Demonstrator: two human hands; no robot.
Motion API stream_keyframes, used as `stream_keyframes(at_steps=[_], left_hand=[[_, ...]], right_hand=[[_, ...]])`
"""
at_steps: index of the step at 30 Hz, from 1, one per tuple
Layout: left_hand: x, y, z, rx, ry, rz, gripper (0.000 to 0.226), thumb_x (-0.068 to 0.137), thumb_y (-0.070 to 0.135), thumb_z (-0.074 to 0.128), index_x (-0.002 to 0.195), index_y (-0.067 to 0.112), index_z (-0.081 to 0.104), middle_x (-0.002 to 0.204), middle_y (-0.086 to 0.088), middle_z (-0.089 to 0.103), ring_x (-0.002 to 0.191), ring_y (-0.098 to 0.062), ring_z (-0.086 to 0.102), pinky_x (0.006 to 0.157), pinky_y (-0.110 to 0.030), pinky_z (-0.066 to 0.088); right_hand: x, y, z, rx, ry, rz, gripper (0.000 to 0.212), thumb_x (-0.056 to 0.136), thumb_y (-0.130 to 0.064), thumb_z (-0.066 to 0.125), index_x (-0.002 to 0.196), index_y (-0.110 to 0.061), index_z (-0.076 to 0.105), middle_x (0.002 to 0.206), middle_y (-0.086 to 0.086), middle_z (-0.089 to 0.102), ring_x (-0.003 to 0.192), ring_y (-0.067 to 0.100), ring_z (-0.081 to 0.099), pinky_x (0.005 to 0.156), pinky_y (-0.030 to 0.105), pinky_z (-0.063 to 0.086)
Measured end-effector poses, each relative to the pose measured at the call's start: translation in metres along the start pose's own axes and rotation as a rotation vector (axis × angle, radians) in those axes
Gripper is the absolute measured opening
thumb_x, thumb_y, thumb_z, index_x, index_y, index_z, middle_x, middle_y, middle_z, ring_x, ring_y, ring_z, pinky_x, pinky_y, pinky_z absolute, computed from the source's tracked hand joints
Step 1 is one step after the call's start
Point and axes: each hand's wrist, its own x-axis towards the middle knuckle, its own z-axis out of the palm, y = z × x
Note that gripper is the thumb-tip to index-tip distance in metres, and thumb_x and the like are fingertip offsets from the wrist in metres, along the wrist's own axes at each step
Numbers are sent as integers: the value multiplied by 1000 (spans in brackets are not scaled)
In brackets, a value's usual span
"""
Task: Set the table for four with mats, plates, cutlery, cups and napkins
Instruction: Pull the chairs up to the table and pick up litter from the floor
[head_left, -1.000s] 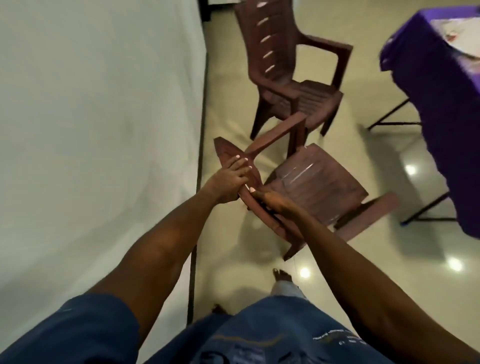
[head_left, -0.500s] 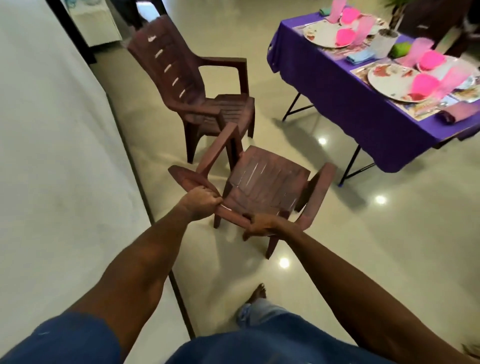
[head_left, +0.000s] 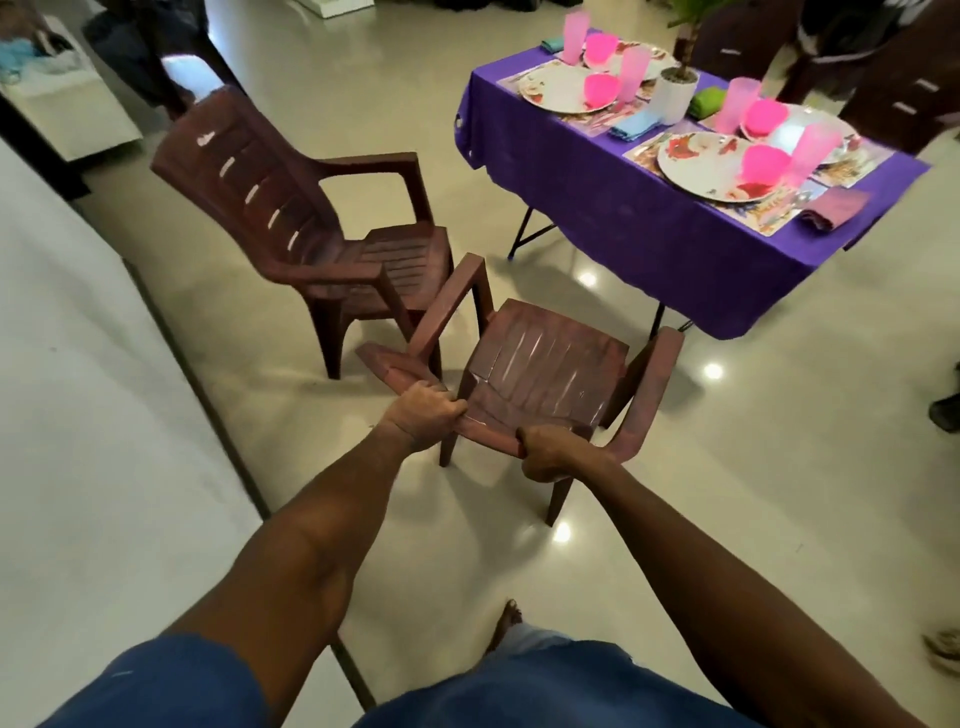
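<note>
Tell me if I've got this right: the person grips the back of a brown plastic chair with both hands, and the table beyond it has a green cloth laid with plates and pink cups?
Nearly. The cloth on the table is purple, not green, as the head view shows. The rest holds: the left hand and right hand both grip the back of the brown plastic chair, and the table is laid with plates and pink cups.

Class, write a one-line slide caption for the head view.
Both hands, left and right, grip a brown chair's backrest near the set purple table.
</note>
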Motion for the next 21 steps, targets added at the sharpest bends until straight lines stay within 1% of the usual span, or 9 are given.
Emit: stream_keyframes(at_steps=[4, 6, 8, 11, 15, 17, 19, 20, 21], left_hand=[[51, -14, -5, -32, -14, 7, 25, 90, 26, 49, 107, 21, 67, 101, -3, 72, 93, -27, 68, 81, -40, 52], [71, -21, -10, -34, -32, 33, 23, 90, 25, 50, 107, 21, 66, 100, -2, 71, 93, -26, 68, 80, -39, 53], [85, -32, -13, -29, -19, 90, 19, 89, 24, 54, 103, 20, 67, 95, -3, 70, 88, -27, 68, 73, -38, 54], [101, -60, -6, -22, 30, 195, 9, 81, 21, 65, 90, 18, 67, 81, -4, 70, 73, -29, 68, 56, -37, 51], [118, -94, -1, -45, 135, 321, 15, 70, 14, 77, 81, 17, 67, 70, -3, 68, 59, -28, 67, 45, -32, 47], [128, -110, -5, -34, 161, 360, 18, 64, 13, 80, 78, 16, 68, 65, -2, 66, 52, -25, 65, 40, -27, 43], [139, -125, -8, -31, 149, 393, 18, 64, 13, 81, 78, 15, 68, 65, -3, 66, 52, -25, 64, 40, -27, 43], [143, -133, -11, -46, 106, 403, 14, 71, 12, 76, 83, 13, 68, 70, -6, 67, 58, -27, 66, 45, -30, 47], [145, -137, -14, -81, 89, 413, 9, 81, 12, 67, 90, 11, 66, 78, -9, 69, 68, -31, 67, 53, -35, 50]], right_hand=[[15, 19, -28, 39, 58, 47, 33, 88, -8, 52, 120, -16, 56, 102, 5, 59, 92, 21, 56, 77, 29, 48], [24, 25, -41, 56, 84, 80, 33, 87, -9, 52, 120, -16, 57, 102, 5, 60, 92, 22, 57, 80, 31, 51], [35, 29, -51, 87, 90, 107, 35, 87, -9, 53, 121, -17, 57, 101, 5, 59, 92, 21, 58, 83, 32, 52], [52, 24, -59, 121, 105, 135, 33, 87, -8, 53, 119, -17, 57, 100, 5, 59, 88, 20, 58, 81, 31, 52], [78, 10, -69, 113, 163, 201, 33, 84, -9, 52, 115, -17, 60, 102, 6, 63, 91, 22, 60, 86, 38, 55], [90, 2, -77, 106, 205, 240, 30, 84, -9, 52, 111, -18, 61, 103, 5, 64, 92, 22, 60, 87, 38, 54], [100, -10, -83, 128, 253, 305, 28, 84, -11, 52, 109, -19, 61, 104, 4, 63, 92, 22, 59, 85, 37, 52], [105, -18, -88, 134, 269, 344, 27, 84, -13, 53, 109, -19, 60, 105, 4, 63, 92, 22, 58, 82, 35, 51], [108, -23, -90, 144, 275, 382, 26, 84, -14, 54, 109, -19, 60, 106, 4, 63, 92, 22, 58, 81, 34, 50]])
